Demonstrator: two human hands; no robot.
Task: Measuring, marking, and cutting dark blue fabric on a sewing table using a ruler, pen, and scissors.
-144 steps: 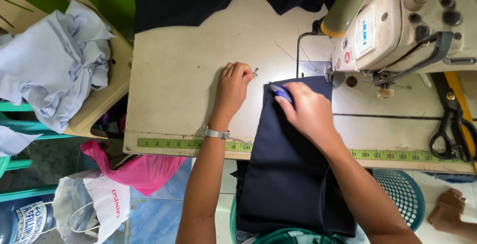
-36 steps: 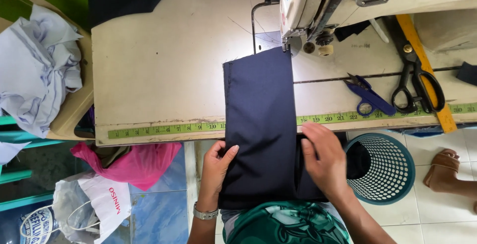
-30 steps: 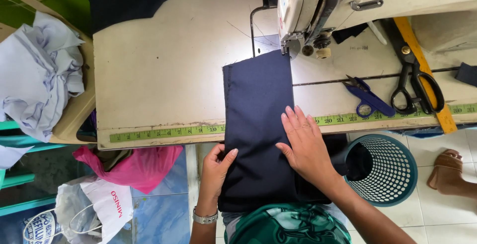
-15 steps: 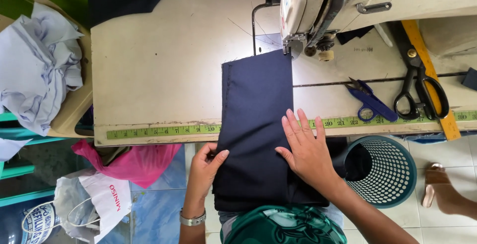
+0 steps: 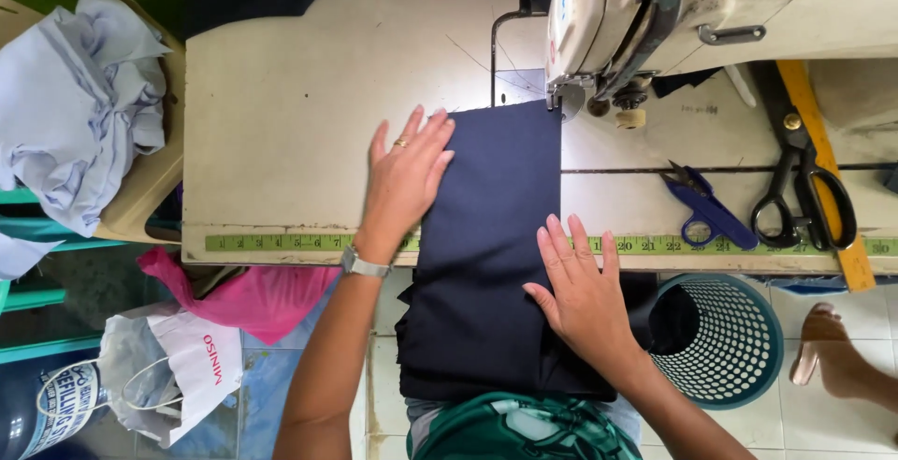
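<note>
My right hand [image 5: 585, 296] lies flat, fingers spread, gripping nothing, on the near right part of the folded dark navy cloth panel [image 5: 491, 235] where it hangs off the table edge toward my lap. My left hand [image 5: 404, 175], also flat and unclenched, presses the panel's left edge on the pale worn sewing table [image 5: 281, 123]. The panel's far edge sits just at the presser foot of the cream industrial sewing machine [image 5: 608, 20]; I judge alignment nearly done, stitching not yet begun. Versus half a second ago: my left hand has gone from the table edge up onto the tabletop. Blue thread snips [image 5: 706, 207] and black shears [image 5: 804, 189] lie untouched to the right.
</note>
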